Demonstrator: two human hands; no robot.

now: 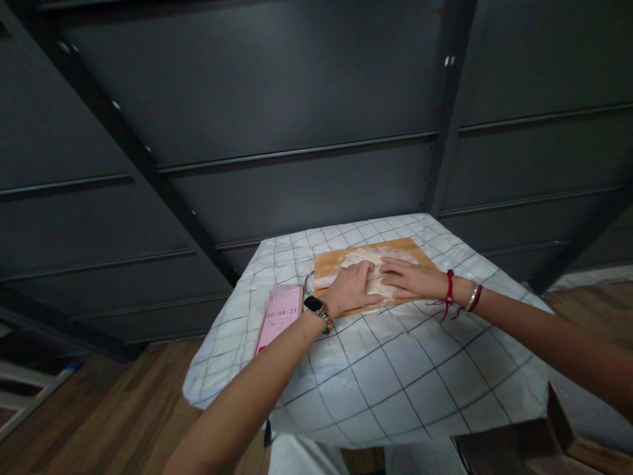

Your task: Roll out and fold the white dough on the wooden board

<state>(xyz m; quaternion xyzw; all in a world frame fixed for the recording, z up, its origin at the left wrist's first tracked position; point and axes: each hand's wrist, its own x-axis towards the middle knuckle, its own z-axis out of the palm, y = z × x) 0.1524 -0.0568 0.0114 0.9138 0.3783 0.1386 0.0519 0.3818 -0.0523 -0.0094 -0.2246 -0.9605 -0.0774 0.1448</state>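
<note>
Dough point(376, 282) formed, working seemingly unfinished

The dough is spread on a wooden board point(326, 265) on the table point(395, 369), pressed by the left hand point(352, 285) and right hand point(415, 278), both loosely open, nothing visibly gripped. Loose flour point(403, 253) appears left to be worked in.

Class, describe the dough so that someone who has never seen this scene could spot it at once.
On the white checked cloth, find the wooden board. The dough is the pale mass on it, under the left hand and right hand. Its whitish surface sets it apart from the tan board and the pink-screened phone.
</note>
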